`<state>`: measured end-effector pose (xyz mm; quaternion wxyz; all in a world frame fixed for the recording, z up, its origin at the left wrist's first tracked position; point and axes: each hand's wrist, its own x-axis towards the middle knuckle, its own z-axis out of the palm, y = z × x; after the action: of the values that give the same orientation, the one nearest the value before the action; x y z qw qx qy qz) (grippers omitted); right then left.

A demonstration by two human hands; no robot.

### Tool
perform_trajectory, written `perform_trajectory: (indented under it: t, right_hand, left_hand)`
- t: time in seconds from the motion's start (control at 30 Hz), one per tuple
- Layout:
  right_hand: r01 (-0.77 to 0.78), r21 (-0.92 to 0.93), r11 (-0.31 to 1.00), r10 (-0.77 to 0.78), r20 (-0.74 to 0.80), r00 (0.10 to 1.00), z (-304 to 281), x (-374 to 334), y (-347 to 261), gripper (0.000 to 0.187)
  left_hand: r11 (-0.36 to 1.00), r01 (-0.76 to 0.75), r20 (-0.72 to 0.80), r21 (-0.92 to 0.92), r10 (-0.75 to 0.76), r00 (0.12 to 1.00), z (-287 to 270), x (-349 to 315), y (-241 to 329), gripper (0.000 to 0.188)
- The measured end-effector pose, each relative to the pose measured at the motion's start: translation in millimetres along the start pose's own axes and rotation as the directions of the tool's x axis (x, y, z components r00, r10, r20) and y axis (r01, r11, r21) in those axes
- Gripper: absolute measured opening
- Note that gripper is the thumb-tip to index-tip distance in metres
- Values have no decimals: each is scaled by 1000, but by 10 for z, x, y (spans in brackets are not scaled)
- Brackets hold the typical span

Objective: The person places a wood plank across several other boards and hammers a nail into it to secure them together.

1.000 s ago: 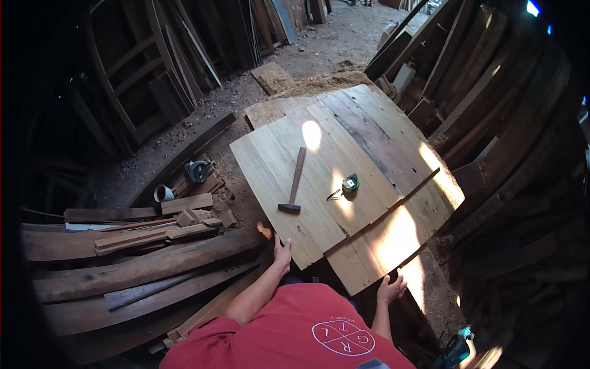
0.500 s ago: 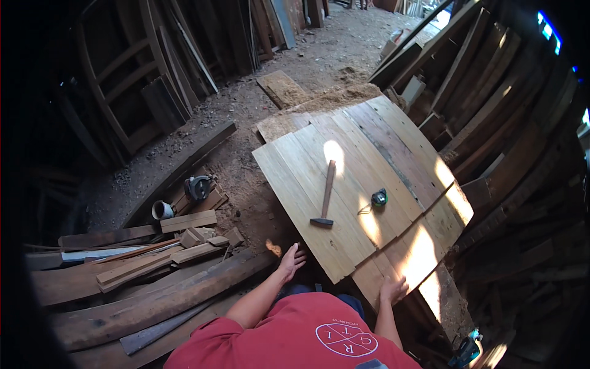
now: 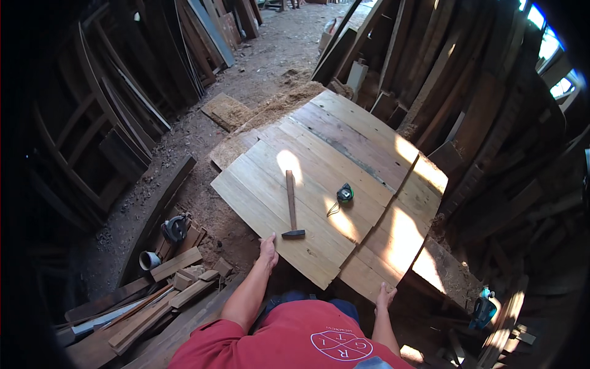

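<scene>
Edge-to-edge wooden planks form a broad panel (image 3: 319, 246) in front of me. My left hand (image 3: 268, 251) grips its near left edge, thumb on top and the other fingers hidden below. Under the panel's right side lies a lower layer of boards (image 3: 362, 273). My right hand (image 3: 385, 297) is closed on the near right corner of that layer, fingers partly out of sight. A hammer (image 3: 291, 206) with a wooden handle rests on the panel, head toward me. To its right sits a dark green tape measure (image 3: 345, 193) with a cord loop.
Offcuts (image 3: 190, 289) and a dark power tool (image 3: 175, 229) lie at the left, beside a whitish cup-shaped thing (image 3: 149, 261). A teal power tool (image 3: 484, 307) stands at the lower right. Timber (image 3: 424, 67) leans along the right side. Sawdust (image 3: 283, 104) covers the far end.
My left hand has come onto the panel's edge from beside it. My right hand has shifted to the lower boards' near corner. The view has swung right.
</scene>
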<state>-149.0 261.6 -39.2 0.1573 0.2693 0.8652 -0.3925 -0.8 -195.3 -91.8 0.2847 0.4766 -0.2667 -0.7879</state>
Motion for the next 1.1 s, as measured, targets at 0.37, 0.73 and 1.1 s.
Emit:
perform_trajectory:
  t: [0.37, 0.73, 1.1]
  right_hand:
    - [91, 63, 994, -91, 2, 996, 34, -79, 373, 70]
    - [-39, -70, 997, 26, -174, 984, 375, 56, 934, 81]
    - [-63, -283, 957, -35, -329, 944, 490, -325, 650, 85]
  left_hand:
    - [994, 111, 170, 8, -110, 979, 314, 510, -169, 48]
    - [767, 260, -398, 586, -6, 917, 535, 63, 54, 117]
    - [859, 188, -108, 476, -156, 982, -263, 456, 204, 113]
